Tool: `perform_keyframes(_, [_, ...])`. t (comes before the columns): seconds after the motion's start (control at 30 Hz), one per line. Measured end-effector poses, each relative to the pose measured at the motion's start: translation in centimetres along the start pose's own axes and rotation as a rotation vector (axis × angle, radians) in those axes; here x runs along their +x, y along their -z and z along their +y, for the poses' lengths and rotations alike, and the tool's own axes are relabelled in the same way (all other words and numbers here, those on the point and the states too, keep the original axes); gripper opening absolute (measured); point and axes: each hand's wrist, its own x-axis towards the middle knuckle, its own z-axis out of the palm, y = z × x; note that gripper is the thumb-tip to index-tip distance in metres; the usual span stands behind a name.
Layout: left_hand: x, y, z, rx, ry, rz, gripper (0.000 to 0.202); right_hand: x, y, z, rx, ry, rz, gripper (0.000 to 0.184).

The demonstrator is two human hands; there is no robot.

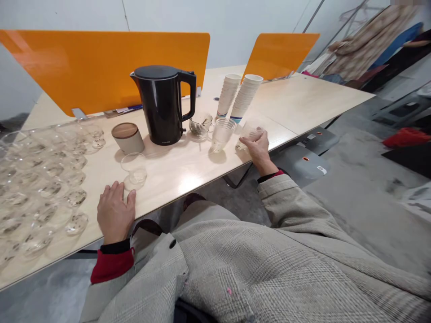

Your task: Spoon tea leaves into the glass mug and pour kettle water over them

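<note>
My left hand lies flat at the table's front edge, fingers stretched out, holding nothing. Just beyond its fingertips stands a single clear plastic cup, upright. On the right, my right hand is closed around another clear plastic cup, thumb and fingers on its side. A stack of clear plastic cups stands to the left of that hand. Behind are two tall stacks of paper cups. A ribbed glass bowl with a small utensil in it sits beside the kettle.
A black electric kettle stands mid-table, with a wooden-lidded canister to its left. Many clear cups with dark bits at the bottom crowd the left side. Orange dividers rise behind. Grey stools are below the table at right.
</note>
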Motion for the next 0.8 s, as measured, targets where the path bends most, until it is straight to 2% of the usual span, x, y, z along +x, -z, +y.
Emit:
perform_keyframes(0.1, [0.0, 0.0, 0.0, -0.008, 0.008, -0.001, 0.061, -1.2, 0.0, -1.7, 0.045, -0.123, 0.002, 0.083])
perform_keyframes(0.23, [0.0, -0.1, 0.0, -0.016, 0.012, -0.002, 0.059, -2.0, 0.1, -2.6, 0.067, -0.078, -0.046, 0.094])
perform_keyframes(0.33, [0.0, -0.2, -0.1, -0.025, 0.015, 0.010, 0.058, -2.5, 0.8, -2.7, 0.040, -0.031, -0.069, 0.113])
perform_keyframes(0.43, [-0.1, -0.3, -0.1, -0.022, 0.021, 0.021, 0.057, -4.5, 2.1, -3.8, -0.045, 0.012, 0.019, 0.122])
perform_keyframes(0.47, [-0.2, -0.4, 0.0, -0.017, 0.018, 0.023, 0.056, -5.5, 2.5, -4.5, -0.076, 0.057, 0.070, 0.116])
perform_keyframes(0.53, [-0.3, -0.4, 0.1, -0.006, 0.003, 0.022, 0.056, -7.9, 3.0, -6.5, -0.084, 0.239, 0.137, 0.098])
perform_keyframes(0.6, [-0.4, -0.4, 0.2, 0.008, 0.009, 0.027, 0.054, -10.3, 2.6, -9.2, 0.008, 0.435, 0.110, 0.079])
perform_keyframes(0.7, [-0.5, -0.4, 0.2, 0.018, 0.026, 0.023, 0.054, -12.6, 0.3, -13.7, 0.192, 0.573, -0.107, 0.054])
perform_keyframes(0.8, [-0.6, -0.6, 0.1, -0.001, 0.026, 0.037, 0.053, -13.3, -3.7, -17.6, 0.314, 0.581, -0.332, 0.045])
